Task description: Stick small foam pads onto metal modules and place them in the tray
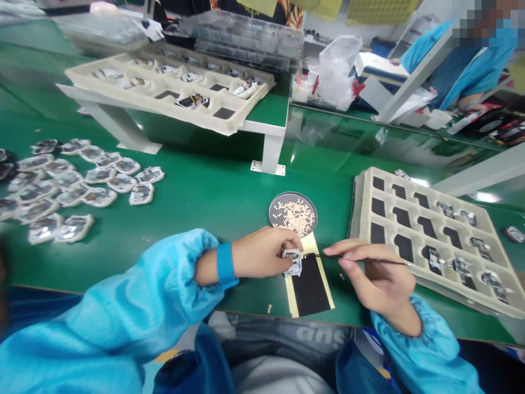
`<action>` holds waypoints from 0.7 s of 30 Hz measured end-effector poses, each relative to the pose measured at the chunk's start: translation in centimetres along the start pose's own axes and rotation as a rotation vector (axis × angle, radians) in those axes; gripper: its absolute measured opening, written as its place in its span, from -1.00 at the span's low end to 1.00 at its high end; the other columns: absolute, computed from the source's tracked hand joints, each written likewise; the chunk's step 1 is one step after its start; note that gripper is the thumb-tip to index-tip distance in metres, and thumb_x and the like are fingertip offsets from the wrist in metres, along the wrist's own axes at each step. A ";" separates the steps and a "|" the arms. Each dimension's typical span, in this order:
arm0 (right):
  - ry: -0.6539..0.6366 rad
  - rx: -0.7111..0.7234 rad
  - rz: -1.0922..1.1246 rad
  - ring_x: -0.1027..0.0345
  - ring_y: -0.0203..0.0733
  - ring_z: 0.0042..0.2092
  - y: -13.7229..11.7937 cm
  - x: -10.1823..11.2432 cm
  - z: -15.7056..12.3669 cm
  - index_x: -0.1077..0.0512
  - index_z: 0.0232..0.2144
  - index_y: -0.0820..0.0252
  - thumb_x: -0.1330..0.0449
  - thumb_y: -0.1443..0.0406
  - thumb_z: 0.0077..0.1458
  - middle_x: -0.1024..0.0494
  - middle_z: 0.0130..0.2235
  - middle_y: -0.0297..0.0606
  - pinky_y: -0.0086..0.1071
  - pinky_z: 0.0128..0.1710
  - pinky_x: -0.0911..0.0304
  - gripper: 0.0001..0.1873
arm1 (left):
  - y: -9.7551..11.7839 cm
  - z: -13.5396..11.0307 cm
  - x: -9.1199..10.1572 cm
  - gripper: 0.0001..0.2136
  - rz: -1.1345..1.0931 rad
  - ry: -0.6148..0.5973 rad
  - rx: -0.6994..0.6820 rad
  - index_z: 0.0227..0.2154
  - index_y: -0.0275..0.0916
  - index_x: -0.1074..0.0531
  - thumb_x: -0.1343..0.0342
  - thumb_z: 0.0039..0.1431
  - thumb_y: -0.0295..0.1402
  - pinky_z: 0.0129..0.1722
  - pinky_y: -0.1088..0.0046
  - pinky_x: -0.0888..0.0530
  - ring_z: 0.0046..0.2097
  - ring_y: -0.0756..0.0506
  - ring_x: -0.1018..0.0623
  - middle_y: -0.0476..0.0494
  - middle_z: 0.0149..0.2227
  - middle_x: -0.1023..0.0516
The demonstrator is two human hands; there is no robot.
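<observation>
My left hand (264, 253) is closed around a small white part (292, 261) and holds it over a black mat with yellow edges (310, 287). My right hand (371, 273) pinches thin black tweezers (328, 255), whose tip points left toward the part. Just behind the hands sits a round mesh dish (292, 214) filled with tiny pale pieces. Both arms wear blue sleeves, and a blue band circles the left wrist.
A cream tray with dark pockets (426, 230) lies to the right, some pockets holding parts. Several loose white parts (74, 186) are spread at the left. A second tray (164, 87) rests on a raised white shelf behind. Another person in blue (471, 60) sits at the far right.
</observation>
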State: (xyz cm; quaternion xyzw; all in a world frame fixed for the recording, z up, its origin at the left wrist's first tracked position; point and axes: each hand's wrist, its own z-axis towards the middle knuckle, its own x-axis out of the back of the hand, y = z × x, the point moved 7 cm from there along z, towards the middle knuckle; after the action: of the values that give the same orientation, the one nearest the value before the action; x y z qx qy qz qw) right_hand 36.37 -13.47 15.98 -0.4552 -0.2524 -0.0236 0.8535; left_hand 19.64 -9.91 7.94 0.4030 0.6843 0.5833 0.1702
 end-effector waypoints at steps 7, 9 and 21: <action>0.001 -0.043 0.045 -0.49 -0.24 -0.07 0.6 0.3 -0.6 -0.33 -0.13 0.33 -0.14 0.65 0.13 -0.50 -0.15 -0.14 -0.35 -0.08 -0.50 -0.70 | 0.3 -0.5 -0.2 -0.67 0.126 0.020 0.010 -0.08 -0.07 -0.49 -0.16 0.05 -0.43 -0.34 0.58 -0.31 -0.33 0.07 -0.47 0.14 -0.29 -0.56; -0.022 -0.065 0.063 -0.49 -0.24 -0.08 0.8 0.1 -0.8 -0.34 -0.12 0.32 -0.15 0.65 0.13 -0.50 -0.16 -0.15 -0.34 -0.10 -0.50 -0.70 | 0.5 -0.6 -0.3 -0.69 0.180 0.036 0.015 -0.10 -0.06 -0.50 -0.14 0.06 -0.42 -0.33 0.56 -0.30 -0.32 0.06 -0.47 0.13 -0.30 -0.55; -0.041 -0.058 0.107 -0.48 -0.27 -0.08 0.6 -0.2 -0.9 -0.33 -0.13 0.33 -0.13 0.64 0.14 -0.49 -0.17 -0.15 -0.36 -0.11 -0.48 -0.71 | 1.3 -1.1 -0.9 -0.69 0.244 0.123 -0.064 -0.10 -0.06 -0.53 -0.06 0.12 -0.44 -0.23 0.48 -0.32 -0.26 0.03 -0.49 0.09 -0.15 -0.58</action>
State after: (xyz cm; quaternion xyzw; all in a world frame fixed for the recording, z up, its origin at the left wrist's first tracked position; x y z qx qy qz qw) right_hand 36.76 -13.80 15.04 -0.4931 -0.2446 0.0241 0.8345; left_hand 19.91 -11.36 9.22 0.4411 0.6204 0.6448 0.0688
